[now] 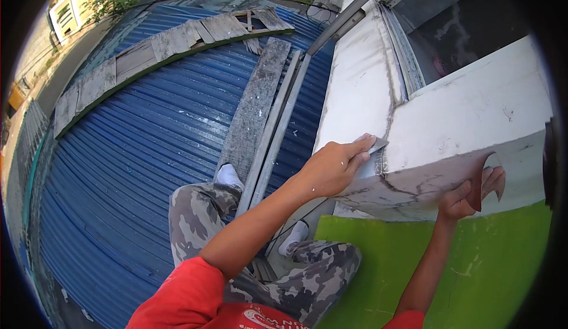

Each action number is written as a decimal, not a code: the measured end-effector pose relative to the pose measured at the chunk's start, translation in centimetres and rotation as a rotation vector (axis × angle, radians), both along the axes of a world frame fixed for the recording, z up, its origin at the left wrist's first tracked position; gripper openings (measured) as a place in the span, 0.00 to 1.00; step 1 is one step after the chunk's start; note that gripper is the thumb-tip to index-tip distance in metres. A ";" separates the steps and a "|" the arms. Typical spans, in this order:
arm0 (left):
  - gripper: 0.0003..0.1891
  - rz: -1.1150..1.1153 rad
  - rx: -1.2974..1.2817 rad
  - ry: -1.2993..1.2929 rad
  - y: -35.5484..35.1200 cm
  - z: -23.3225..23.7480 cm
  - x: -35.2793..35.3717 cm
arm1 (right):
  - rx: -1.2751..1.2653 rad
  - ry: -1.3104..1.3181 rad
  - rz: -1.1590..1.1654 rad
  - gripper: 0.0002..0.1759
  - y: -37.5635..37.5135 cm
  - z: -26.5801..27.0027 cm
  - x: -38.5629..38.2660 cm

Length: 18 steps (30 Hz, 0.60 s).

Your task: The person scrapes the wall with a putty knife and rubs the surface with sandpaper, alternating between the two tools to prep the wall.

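Note:
My left hand (338,164) is closed around a scraper, whose metal blade (378,144) rests against the white ledge (435,125) beside a dark crack. Most of the scraper is hidden in my fingers. On the right, my right hand (464,198) grips a curled reddish-brown sheet of sandpaper (475,182) at the ledge's lower front face. Cracks and stains run along that face, between my two hands. Below the ledge is a bright green wall (408,264).
A blue corrugated roof (154,146) spreads to the left. Over it lie a grey plank (255,101) and metal rails (278,125), close to my feet. Old boards (171,42) edge the roof. A window opening (455,27) sits above the ledge.

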<state>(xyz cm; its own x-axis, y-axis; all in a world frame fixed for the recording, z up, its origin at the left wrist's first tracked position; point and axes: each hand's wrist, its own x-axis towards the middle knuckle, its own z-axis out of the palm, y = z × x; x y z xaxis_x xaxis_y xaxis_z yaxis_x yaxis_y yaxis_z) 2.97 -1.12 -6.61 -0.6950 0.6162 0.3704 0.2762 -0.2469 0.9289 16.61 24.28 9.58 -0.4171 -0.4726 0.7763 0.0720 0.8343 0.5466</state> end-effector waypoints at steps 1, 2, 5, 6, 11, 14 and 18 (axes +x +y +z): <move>0.22 -0.002 -0.007 0.018 0.6 1.1 -1.7 | -0.001 0.004 -0.001 0.27 -0.1 0.1 -0.1; 0.22 -0.011 -0.033 -0.007 1.5 2.5 -3.5 | -0.003 0.009 -0.003 0.27 -0.4 0.3 -0.2; 0.24 -0.020 -0.178 -0.110 4.4 6.7 -9.3 | 0.005 -0.003 -0.026 0.27 -0.8 0.1 0.0; 0.23 0.000 -0.142 -0.158 5.0 7.4 -10.3 | 0.016 -0.008 -0.029 0.28 -0.9 0.2 0.0; 0.23 -0.017 -0.121 -0.067 2.4 3.9 -5.7 | -0.005 -0.023 -0.003 0.27 -1.8 0.4 0.0; 0.22 0.019 0.036 0.004 -0.6 0.3 0.9 | -0.003 0.002 0.032 0.27 -1.5 0.2 -0.5; 0.22 -0.018 -0.044 0.020 0.7 2.3 -2.6 | 0.017 0.010 0.054 0.27 -0.8 0.1 -0.6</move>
